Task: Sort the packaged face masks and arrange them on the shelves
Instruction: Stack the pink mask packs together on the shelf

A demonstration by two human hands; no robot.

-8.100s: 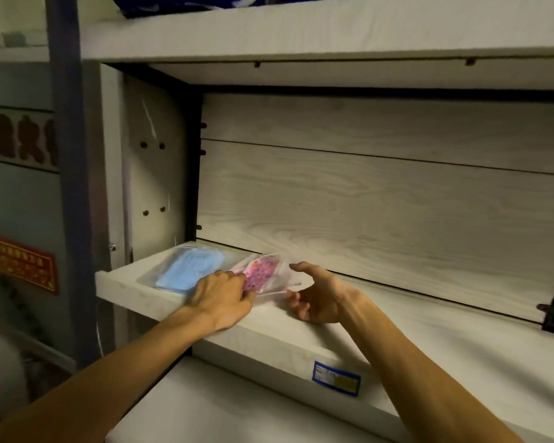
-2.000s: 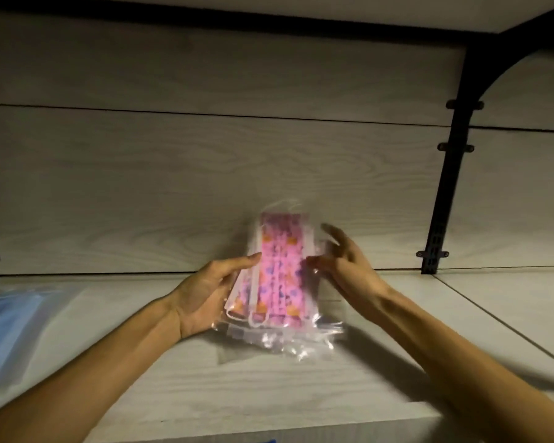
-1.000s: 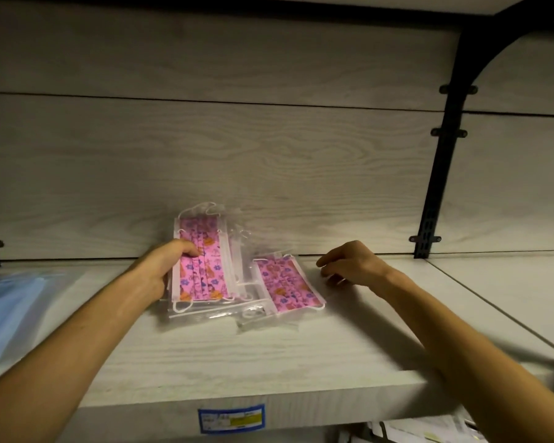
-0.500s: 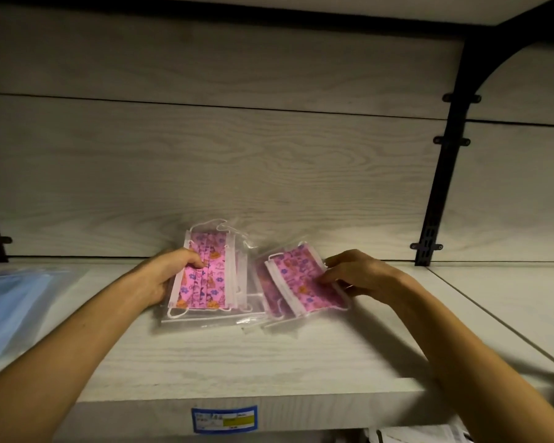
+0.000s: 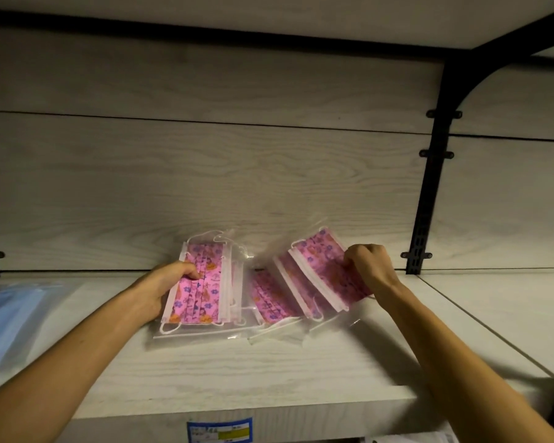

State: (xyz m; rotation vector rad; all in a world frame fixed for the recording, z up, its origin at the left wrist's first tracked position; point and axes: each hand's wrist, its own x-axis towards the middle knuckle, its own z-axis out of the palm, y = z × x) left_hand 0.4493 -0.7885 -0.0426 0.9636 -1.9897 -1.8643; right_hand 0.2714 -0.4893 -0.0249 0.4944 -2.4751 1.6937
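Far left on the shelf (image 5: 237,372): a blue mask pack (image 5: 10,318), lying flat. Next, left hand (image 5: 165,287) gripping a pink floral mask pack (image 5: 200,284), propped near the back panel (image 5: 205,180). Beside it, more pink packs (image 5: 271,297) fanned out, right hand (image 5: 370,268) pinching the top one (image 5: 325,268), tilted up. Black bracket (image 5: 429,187) further right

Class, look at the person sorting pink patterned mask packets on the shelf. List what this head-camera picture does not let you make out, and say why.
- Blue mask packet: cut off by the left edge.
- Shelf label: print too small, cut by the bottom edge.
- Right hand: fingertips hidden behind the tilted pink packets; their count is blurred.
- Left hand: fingers hidden under the left pink stack.
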